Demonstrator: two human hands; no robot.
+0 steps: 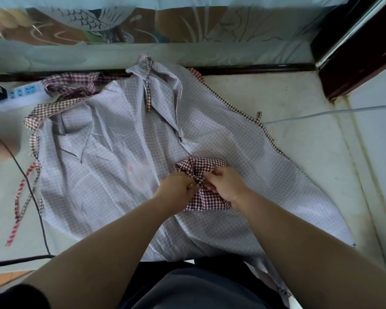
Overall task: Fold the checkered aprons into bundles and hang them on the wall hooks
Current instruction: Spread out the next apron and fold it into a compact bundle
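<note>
Obs.: small red-checkered bundle (202, 165) lies near centre-right, on top of a spread apron (112, 152) that is laid pale side up over a pale surface (288, 157). We cannot tell whether that surface is a floor or a tabletop. No wall hooks in view.

Hands: left hand (177, 186) and right hand (226, 184) meet over the middle of the bundle. The fingers (210, 175) of both are curled and pinching a narrow band of checkered cloth at its waist. We judge this to be the cinching or tying step; whether a knot exists yet is hidden under the knuckles.

Risks, as we judge them:
- The bundle looks loosely gathered, with its far and near ends fanning out. If the band is let go before it is tight, the folds could spring open.
- The bundle rests directly on the spread apron. A pinch that catches the pale layer beneath would drag both up together.
- A loose tie (20, 204) trails at the left, crossing a black cable (37, 197), with a power strip (20, 93) far left. Pulling the big apron later could snag them.
</note>
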